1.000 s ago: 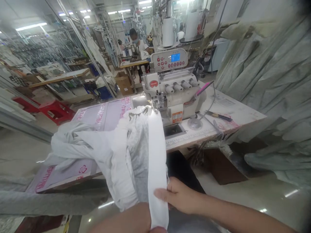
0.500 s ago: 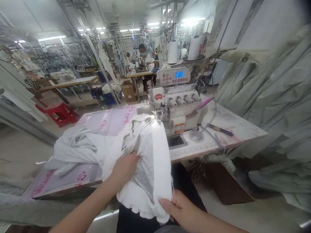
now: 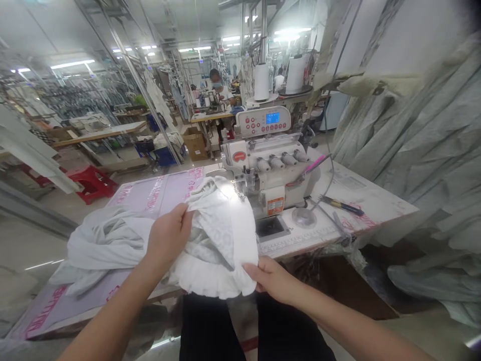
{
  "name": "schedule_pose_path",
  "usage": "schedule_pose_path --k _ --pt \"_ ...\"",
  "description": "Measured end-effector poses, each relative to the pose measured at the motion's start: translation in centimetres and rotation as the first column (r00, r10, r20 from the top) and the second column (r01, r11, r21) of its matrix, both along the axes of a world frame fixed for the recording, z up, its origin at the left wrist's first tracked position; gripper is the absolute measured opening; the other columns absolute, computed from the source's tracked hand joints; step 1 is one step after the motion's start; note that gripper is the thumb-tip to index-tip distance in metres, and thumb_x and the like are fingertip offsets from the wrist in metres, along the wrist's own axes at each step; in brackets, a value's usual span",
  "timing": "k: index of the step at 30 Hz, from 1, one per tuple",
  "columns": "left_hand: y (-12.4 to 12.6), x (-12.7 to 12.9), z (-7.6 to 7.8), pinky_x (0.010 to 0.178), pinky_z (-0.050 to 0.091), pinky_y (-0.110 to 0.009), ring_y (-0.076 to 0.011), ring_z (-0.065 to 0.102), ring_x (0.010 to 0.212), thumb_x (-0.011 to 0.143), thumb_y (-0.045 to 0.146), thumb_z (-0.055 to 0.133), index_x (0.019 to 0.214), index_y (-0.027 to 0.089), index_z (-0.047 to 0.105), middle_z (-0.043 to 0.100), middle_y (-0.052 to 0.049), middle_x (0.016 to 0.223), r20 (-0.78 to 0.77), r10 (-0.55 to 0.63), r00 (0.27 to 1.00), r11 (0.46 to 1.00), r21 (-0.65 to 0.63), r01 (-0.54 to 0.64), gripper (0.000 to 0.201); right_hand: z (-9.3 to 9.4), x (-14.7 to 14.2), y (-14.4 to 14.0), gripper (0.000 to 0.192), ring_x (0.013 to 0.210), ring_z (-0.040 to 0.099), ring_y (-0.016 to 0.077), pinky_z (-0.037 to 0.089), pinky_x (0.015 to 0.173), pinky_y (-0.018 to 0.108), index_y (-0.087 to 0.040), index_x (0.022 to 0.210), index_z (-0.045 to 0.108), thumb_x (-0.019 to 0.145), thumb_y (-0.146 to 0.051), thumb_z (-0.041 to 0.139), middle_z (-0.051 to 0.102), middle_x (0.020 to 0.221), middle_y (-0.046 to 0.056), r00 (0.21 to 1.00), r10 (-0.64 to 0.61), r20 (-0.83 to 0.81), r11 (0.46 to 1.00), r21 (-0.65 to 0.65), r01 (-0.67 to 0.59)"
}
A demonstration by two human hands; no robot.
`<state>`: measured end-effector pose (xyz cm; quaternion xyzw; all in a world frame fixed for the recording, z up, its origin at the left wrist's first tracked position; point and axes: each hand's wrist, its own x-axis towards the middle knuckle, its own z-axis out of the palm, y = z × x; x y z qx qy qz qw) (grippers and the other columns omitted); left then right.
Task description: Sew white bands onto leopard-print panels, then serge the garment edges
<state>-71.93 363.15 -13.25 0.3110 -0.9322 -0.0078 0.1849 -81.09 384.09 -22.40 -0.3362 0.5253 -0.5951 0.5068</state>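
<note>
A pale garment [image 3: 214, 235] with a ruffled edge and a smooth white band [image 3: 243, 225] runs from the presser foot of the overlock sewing machine [image 3: 263, 165] toward me. My left hand [image 3: 171, 233] is closed on a fold of the garment, left of the needle area. Lower down, my right hand [image 3: 268, 276] pinches the near end of the band between thumb and fingers. The rest of the garment's cloth [image 3: 108, 238] lies bunched on the table's left side. The fingertips of my left hand are partly hidden by cloth.
Tweezers and a dark-handled tool [image 3: 341, 204] lie on the table [image 3: 368, 195] right of the machine. Thread cones [image 3: 262, 82] stand behind it. Grey cloth [image 3: 421, 130] hangs at the right. A red stool [image 3: 92, 183] and a person [image 3: 221, 93] at another machine are beyond.
My left hand has moved up and left from inside the garment to its left edge near the machine. My right hand, still on the band, has risen, and the ruffled edge with it.
</note>
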Motion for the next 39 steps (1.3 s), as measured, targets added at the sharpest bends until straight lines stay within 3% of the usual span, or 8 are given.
schedule_pose_path --k 5,9,14,21,25,27,33,39 --pt "1.7 -0.8 0.3 0.078 0.042 -0.032 -0.0223 0.056 0.091 0.083 0.037 0.041 0.105 0.014 0.051 0.060 -0.010 0.095 -0.112 -0.162 0.981 0.985 -0.080 0.153 0.033 0.8 -1.4 -1.9 0.053 0.033 0.020 0.0019 0.010 0.037 0.019 -0.016 0.054 0.042 0.061 -0.063 0.065 0.034 0.037 -0.010 0.972 -0.030 0.232 0.999 -0.006 0.032" --pt "7.6 0.1 -2.3 0.102 0.029 -0.043 -0.0273 0.023 0.133 0.073 0.036 0.053 0.139 0.013 0.015 0.023 -0.013 0.145 0.097 -0.497 0.862 0.868 0.070 0.492 0.079 1.8 -2.4 -2.9 0.055 0.028 0.017 0.0012 0.010 0.034 0.019 -0.017 0.050 0.039 0.060 -0.064 0.065 0.033 0.032 -0.010 0.957 -0.022 0.288 1.000 -0.014 0.028" --pt "8.9 -1.6 -4.8 0.100 0.030 -0.049 -0.0253 0.023 0.133 0.066 0.002 0.041 0.137 0.012 0.027 0.028 -0.012 0.143 0.162 -0.365 0.917 0.929 -0.003 0.371 0.073 2.8 -3.9 -4.3 0.052 0.029 0.018 0.0011 0.010 0.031 0.017 -0.017 0.050 0.040 0.059 -0.060 0.067 0.035 0.034 -0.009 0.956 -0.041 0.291 0.999 -0.010 0.046" --pt "4.9 -5.3 -0.2 0.092 0.042 -0.032 -0.0211 0.047 0.118 0.066 -0.006 0.034 0.127 0.015 0.044 0.049 -0.010 0.130 0.296 -0.344 0.891 0.938 0.071 0.338 0.065 4.1 -4.9 -2.6 0.029 0.042 0.042 0.0083 0.030 0.038 0.019 -0.016 0.068 0.052 0.077 -0.043 0.055 0.054 0.054 -0.002 0.988 -0.146 -0.043 0.989 -0.024 0.145" --pt "3.4 -7.2 2.6 0.071 0.048 -0.028 -0.0224 0.061 0.093 0.067 -0.003 0.037 0.112 0.019 0.055 0.064 -0.008 0.104 0.495 -0.260 0.829 0.963 0.068 0.262 0.054 3.3 -11.4 3.1 0.023 0.072 0.056 0.0167 0.041 0.063 0.026 -0.015 0.097 0.057 0.088 -0.018 0.036 0.062 0.081 0.006 0.399 -0.281 -0.873 0.805 0.012 0.593" --pt "3.2 -7.3 3.3 0.064 0.047 -0.028 -0.0240 0.062 0.082 0.066 -0.002 0.040 0.099 0.015 0.060 0.066 -0.011 0.091 0.545 -0.197 0.815 0.977 0.036 0.212 0.042 2.4 -15.8 6.0 0.030 0.097 0.054 0.0219 0.039 0.076 0.029 -0.013 0.109 0.052 0.083 -0.009 0.037 0.059 0.101 0.013 0.070 0.088 -0.994 0.605 0.109 0.789" --pt "5.8 -3.5 2.9 0.059 0.045 -0.031 -0.0247 0.062 0.073 0.074 0.006 0.039 0.095 0.010 0.059 0.064 -0.014 0.083 0.528 -0.027 0.849 0.994 -0.077 0.079 0.029 0.4 -22.3 10.7 0.014 0.088 0.057 0.0298 0.034 0.067 0.034 -0.007 0.088 0.058 0.078 -0.009 0.048 0.059 0.091 0.025 0.139 0.326 -0.935 0.533 0.303 0.790" --pt "7.9 -1.2 1.4 0.061 0.046 -0.031 -0.0250 0.061 0.078 0.082 0.016 0.037 0.132 0.001 0.034 0.063 -0.016 0.086 0.511 -0.040 0.859 0.994 -0.070 0.088 0.052 3.6 -16.4 9.4 0.022 0.075 0.061 0.0225 0.033 0.056 0.029 -0.017 0.098 0.051 0.091 -0.033 0.036 0.064 0.081 0.014 0.193 0.279 -0.941 0.634 0.331 0.699"
